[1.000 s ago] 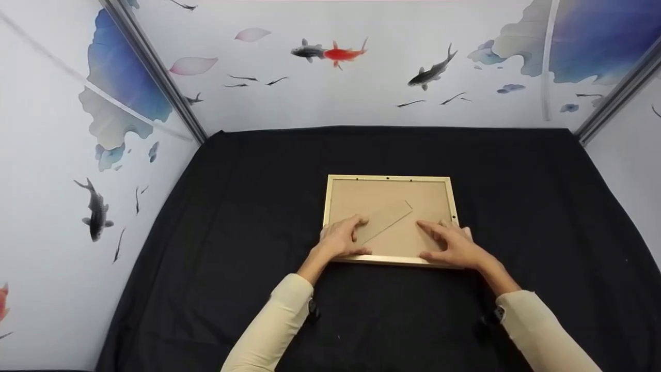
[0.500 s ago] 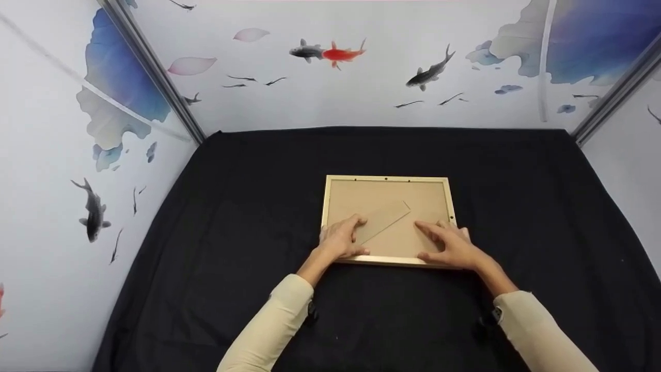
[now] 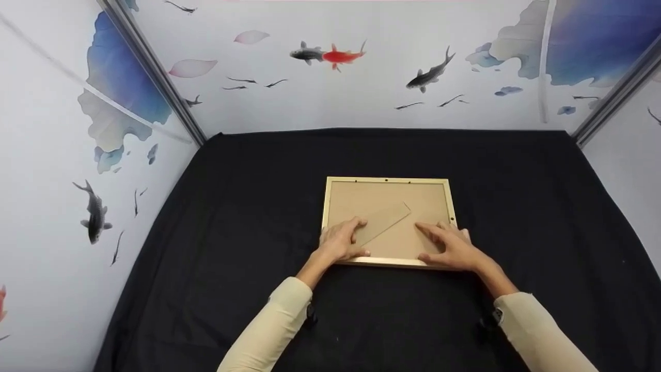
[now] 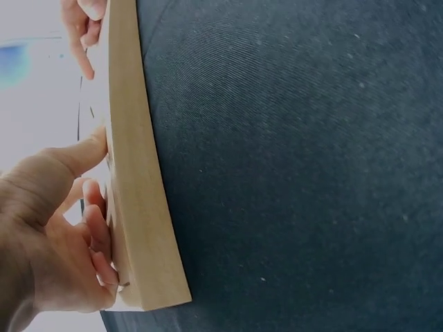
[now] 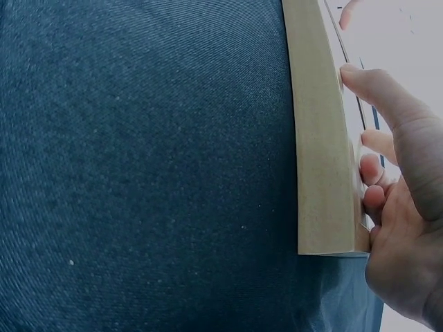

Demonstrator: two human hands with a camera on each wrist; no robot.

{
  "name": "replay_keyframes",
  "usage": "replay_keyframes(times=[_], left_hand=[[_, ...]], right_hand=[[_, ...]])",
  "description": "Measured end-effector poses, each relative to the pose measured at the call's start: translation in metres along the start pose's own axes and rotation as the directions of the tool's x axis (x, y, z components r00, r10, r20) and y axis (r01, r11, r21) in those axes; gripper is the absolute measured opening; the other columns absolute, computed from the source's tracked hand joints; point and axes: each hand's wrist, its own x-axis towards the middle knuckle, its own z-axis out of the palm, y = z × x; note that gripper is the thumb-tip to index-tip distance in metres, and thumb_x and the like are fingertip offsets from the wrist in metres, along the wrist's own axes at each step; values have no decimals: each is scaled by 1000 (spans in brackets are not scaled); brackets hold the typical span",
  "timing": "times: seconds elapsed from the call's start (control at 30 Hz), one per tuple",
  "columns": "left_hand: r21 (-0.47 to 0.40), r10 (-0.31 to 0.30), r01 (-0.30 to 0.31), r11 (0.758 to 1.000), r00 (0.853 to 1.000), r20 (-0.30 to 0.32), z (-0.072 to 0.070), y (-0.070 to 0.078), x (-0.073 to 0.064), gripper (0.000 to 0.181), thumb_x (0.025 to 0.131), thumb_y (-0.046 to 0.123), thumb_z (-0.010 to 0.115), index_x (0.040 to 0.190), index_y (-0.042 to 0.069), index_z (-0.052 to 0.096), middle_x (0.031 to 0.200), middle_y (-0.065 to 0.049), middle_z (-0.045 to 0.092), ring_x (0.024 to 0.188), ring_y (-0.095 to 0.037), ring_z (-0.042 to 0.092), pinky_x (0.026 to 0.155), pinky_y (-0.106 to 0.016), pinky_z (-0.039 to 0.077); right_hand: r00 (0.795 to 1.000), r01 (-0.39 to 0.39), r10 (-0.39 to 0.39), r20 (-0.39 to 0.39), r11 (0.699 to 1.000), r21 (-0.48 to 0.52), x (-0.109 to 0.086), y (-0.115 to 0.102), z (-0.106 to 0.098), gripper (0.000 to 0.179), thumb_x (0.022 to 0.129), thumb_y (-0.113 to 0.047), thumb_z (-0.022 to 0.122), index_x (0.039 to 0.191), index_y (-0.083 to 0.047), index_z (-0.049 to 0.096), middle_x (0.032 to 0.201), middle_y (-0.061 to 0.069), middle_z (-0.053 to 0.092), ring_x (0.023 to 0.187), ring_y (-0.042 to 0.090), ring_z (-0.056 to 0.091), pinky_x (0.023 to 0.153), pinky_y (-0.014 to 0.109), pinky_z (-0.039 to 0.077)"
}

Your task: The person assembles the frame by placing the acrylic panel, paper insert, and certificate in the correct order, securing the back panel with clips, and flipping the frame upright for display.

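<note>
A picture frame lies face down, its light wooden rim around a brown backing board. On the board a stand flap runs diagonally, its lower end hidden behind my left hand. My left hand rests on the near left corner, thumb at the near rim and fingers spread on the board. At the near right corner my right hand rests the same way, index finger pointing inward. Both wrist views show the thick wooden side of the frame, with the fingertips touching the back.
A black cloth covers the table under the frame. White panels printed with fish and leaves enclose the back and sides, joined by metal posts at the corners.
</note>
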Motion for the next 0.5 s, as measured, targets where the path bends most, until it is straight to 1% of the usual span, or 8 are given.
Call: replay_keyframes(times=[0.13, 0.2, 0.27, 0.33, 0.37, 0.43, 0.5], left_hand=[[15, 62, -62, 998, 998, -13, -4, -3, -2, 69, 83, 43, 85, 141, 20, 57, 83, 9, 54, 84, -13, 54, 84, -38, 41], [-12, 102, -103, 995, 995, -16, -5, -6, -3, 68, 84, 40, 85, 141, 18, 58, 85, 7, 57, 85, -14, 55, 83, -36, 43], [-72, 144, -146, 987, 989, -33, -5, -11, -5, 64, 86, 33, 84, 141, 13, 59, 89, 4, 60, 85, -14, 57, 82, -34, 46], [-136, 185, -196, 971, 979, -87, -4, -19, -8, 58, 87, 24, 84, 138, 8, 60, 93, 0, 63, 85, -16, 60, 82, -34, 49], [-151, 203, -221, 963, 971, -128, -3, -23, -10, 55, 88, 20, 83, 137, 7, 61, 96, -3, 64, 86, -18, 60, 84, -35, 49], [-166, 205, -245, 955, 953, -223, -2, -33, -14, 51, 88, 15, 82, 134, 6, 62, 105, -7, 64, 93, -22, 59, 87, -40, 48], [-152, 196, -252, 956, 930, -311, -1, -44, -16, 51, 87, 13, 83, 133, 6, 63, 115, -10, 62, 101, -27, 56, 90, -45, 45]], right_hand=[[1000, -4, 4, -4, 1000, 7, 1, -1, 0, 77, 84, -43, 83, 147, -8, 55, 91, -3, 43, 78, 16, 34, 67, 36, 24], [1000, -7, 7, -9, 1000, -1, 0, -2, 0, 76, 84, -42, 83, 147, -9, 55, 90, -4, 43, 77, 16, 35, 67, 36, 24], [1000, -3, 3, -14, 1000, -14, -2, -3, 1, 75, 85, -41, 83, 146, -8, 55, 90, -4, 43, 76, 15, 35, 67, 35, 26], [1000, 4, -5, -20, 999, -34, -4, -4, 1, 75, 85, -41, 82, 147, -8, 55, 90, -5, 43, 75, 15, 34, 67, 35, 26], [1000, 10, -11, -25, 999, -44, -5, -4, 2, 75, 85, -42, 82, 147, -8, 55, 89, -5, 43, 74, 15, 34, 67, 35, 26], [999, 13, -15, -33, 998, -59, -6, -4, 2, 75, 86, -43, 81, 147, -8, 55, 89, -5, 43, 73, 14, 34, 66, 35, 25], [999, 15, -17, -37, 997, -70, -7, -4, 3, 75, 86, -44, 81, 147, -9, 55, 90, -5, 44, 73, 14, 35, 66, 36, 24]])
